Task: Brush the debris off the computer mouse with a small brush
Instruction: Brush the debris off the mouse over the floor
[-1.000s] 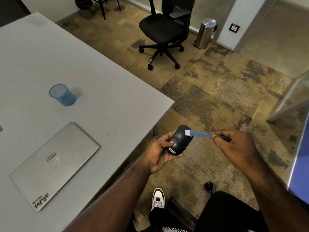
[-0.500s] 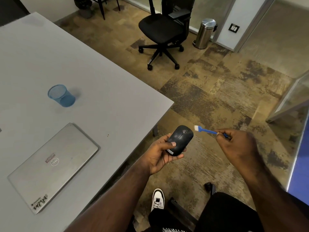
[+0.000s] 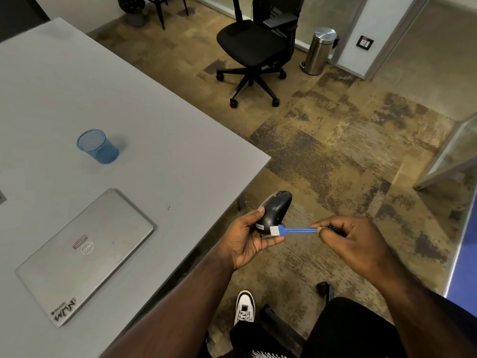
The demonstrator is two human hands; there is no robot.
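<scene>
A black computer mouse [image 3: 275,210] is held in the air beside the table corner, tilted on its side, in my left hand [image 3: 249,239]. My right hand [image 3: 353,241] pinches the handle end of a small blue brush [image 3: 294,230]. The brush's white bristles touch the near, lower end of the mouse, close to its small label. My left thumb rests on the mouse's side and the fingers wrap under it, so its underside is hidden.
A grey table [image 3: 144,140] fills the left, with a closed silver laptop [image 3: 82,254] and a blue mesh cup [image 3: 97,146] on it. A black office chair [image 3: 254,51] and a steel bin [image 3: 320,50] stand farther off on the carpet. My shoe [image 3: 244,307] shows below.
The brush lifted off the far end of the mouse half a second ago and has come down onto its near end. The mouse has turned more onto its side.
</scene>
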